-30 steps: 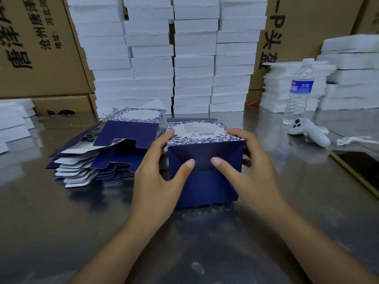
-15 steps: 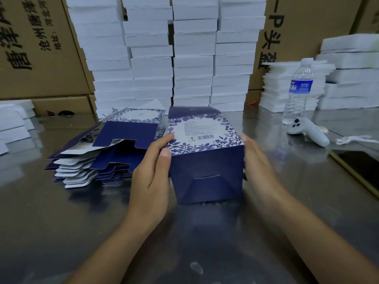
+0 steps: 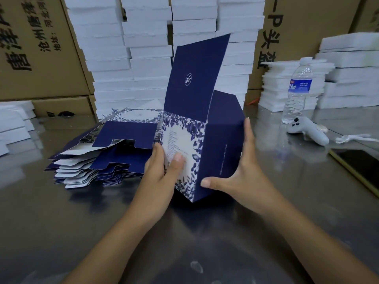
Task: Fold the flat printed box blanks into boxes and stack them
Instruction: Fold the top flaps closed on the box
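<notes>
Navy box (image 3: 222,140) in two-handed grip

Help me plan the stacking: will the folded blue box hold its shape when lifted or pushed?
Probably light: the left hand and right hand hold the box by thumbs and fingers. Likely stiff yet crushable, being thin card like the flat blanks. Its lid flap stands up, so it may flop or catch.
</notes>
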The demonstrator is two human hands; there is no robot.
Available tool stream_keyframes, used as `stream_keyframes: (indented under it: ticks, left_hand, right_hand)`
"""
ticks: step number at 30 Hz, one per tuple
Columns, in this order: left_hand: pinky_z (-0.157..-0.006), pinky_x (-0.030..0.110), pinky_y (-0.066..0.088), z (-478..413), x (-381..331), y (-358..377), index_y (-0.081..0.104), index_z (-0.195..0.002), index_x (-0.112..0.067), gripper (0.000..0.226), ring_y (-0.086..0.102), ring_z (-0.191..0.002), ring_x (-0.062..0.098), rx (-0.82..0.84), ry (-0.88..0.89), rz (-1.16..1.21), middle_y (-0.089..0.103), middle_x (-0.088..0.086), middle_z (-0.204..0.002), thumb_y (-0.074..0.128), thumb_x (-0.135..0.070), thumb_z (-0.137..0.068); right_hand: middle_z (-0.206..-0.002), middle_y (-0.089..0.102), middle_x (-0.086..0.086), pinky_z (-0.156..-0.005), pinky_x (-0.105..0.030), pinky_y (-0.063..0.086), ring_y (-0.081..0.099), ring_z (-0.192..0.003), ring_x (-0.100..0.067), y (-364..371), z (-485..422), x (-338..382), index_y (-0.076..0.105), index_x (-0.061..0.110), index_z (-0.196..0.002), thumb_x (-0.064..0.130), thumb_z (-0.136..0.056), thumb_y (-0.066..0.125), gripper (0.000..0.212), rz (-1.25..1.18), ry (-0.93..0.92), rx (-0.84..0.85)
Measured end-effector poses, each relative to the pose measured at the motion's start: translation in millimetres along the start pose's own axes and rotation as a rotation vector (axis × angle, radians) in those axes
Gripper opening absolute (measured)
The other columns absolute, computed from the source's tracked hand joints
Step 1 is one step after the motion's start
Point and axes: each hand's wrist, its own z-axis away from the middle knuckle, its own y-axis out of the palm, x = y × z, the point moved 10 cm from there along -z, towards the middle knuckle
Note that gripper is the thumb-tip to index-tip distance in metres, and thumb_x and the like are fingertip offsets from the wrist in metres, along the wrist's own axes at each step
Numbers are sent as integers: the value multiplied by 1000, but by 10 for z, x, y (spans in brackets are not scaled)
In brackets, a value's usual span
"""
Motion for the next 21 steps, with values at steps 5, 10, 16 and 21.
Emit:
stream_keyframes:
  ticks: [5,10,16,21]
  left_hand:
    - [-119,33,12,4,1,36,9,-151,-35,102,12,-141,-5,39,-25,12,14,-25,-154,42,-75,-63]
    - [-120,36,16,10,-37,94,21,-149,-35,91,17,-141,-4,61,5,142,19,-23,-154,47,-66,-67]
    - [-108,18,31,94,-315,116,20,-135,-63,76,23,-133,-18,63,277,170,25,-44,-142,57,-74,-69]
    - [-101,17,37,292,-661,18,20,-134,-66,62,31,-132,-7,-126,657,-177,30,-13,-141,55,-49,-85]
  right_hand:
    - [-145,19,25,-112,-41,30,27,-137,-2,-121,15,53,-11,65,-134,73,-44,71,122,194,-7,-46]
    - [-128,24,24,-112,-49,25,29,-131,-10,-353,36,199,24,54,-134,73,-75,40,64,349,-63,-202]
    - [-140,28,17,-113,-21,18,23,-134,5,-290,95,386,31,47,-132,50,-84,52,53,319,-224,-203]
    - [-109,37,4,-99,-5,15,25,-109,-7,-341,166,596,62,29,-118,50,-80,54,44,493,-364,-357]
